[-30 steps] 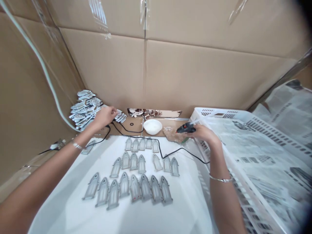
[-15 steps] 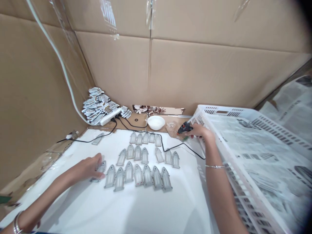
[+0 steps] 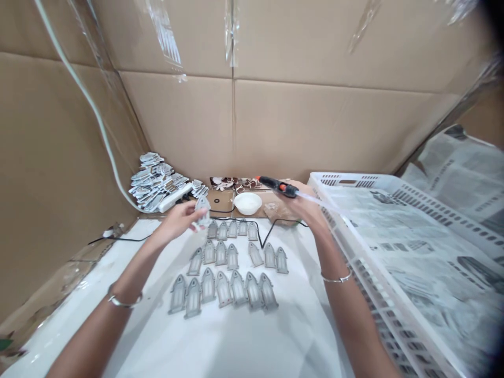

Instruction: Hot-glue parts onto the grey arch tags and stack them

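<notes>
Pinched in my left hand [image 3: 179, 221] is a small grey lantern-shaped piece [image 3: 202, 210], raised above the back left of the white work surface. My right hand [image 3: 301, 202] grips a black and orange hot glue gun [image 3: 279, 187], lifted near the white crate, its orange nozzle pointing left and a clear glue stick trailing from its rear. Between my forearms, several like grey pieces [image 3: 237, 287] lie flat in three rough rows. A white bowl [image 3: 248, 203] stands behind the rows, between my two hands.
At the back left are a heap of stacked pieces [image 3: 155, 181] and a white power strip [image 3: 175, 198]. A black cord [image 3: 258, 231] runs across the back. The white plastic crate [image 3: 354, 231], lined with newspaper, takes up the right. Cardboard walls [image 3: 275, 121] enclose the surface.
My left hand has picked up the grey piece from the left of the front row and carried it back and right. My right hand has raised the glue gun off the surface.
</notes>
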A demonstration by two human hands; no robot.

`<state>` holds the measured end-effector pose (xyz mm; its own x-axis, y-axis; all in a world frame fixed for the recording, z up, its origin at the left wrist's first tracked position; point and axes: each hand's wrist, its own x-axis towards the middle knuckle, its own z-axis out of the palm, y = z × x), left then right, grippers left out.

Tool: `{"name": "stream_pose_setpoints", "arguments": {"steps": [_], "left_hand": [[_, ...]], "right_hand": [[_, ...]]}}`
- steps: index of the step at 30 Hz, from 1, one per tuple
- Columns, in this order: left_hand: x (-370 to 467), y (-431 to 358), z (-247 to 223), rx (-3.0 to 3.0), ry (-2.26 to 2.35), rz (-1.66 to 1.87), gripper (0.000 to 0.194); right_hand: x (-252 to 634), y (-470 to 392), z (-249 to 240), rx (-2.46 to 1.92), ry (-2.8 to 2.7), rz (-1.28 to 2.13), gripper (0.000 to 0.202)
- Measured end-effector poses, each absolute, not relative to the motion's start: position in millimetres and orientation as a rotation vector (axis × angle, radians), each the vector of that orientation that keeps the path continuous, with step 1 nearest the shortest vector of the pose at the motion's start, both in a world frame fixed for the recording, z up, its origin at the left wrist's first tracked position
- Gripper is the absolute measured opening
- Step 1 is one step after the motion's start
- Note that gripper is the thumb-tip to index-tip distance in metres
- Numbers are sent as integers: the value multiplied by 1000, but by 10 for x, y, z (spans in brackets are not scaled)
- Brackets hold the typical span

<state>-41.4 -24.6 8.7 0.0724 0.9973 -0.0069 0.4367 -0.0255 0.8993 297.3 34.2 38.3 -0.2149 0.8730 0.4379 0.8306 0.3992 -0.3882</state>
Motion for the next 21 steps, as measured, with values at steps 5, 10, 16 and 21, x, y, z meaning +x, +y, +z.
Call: {"name": "stream_pose_setpoints", "arguments": {"steps": [5,10,16,21], "left_hand": [[221,-105,340,1475,1199,1208,53],[328,-149,394,1465,1101,1250,54],[306,-207,418,1520,1050,1236,47],[332,-218,420,1530,1029,1219,45]], "right_hand": [[2757,98,427,-1039,-2102,-23,16],[2711,17,432,-906,-2157,7,13],[2676,18,405,-878,-2175,-25,10],[2682,25,380,-909,-2156,-81,14]]}}
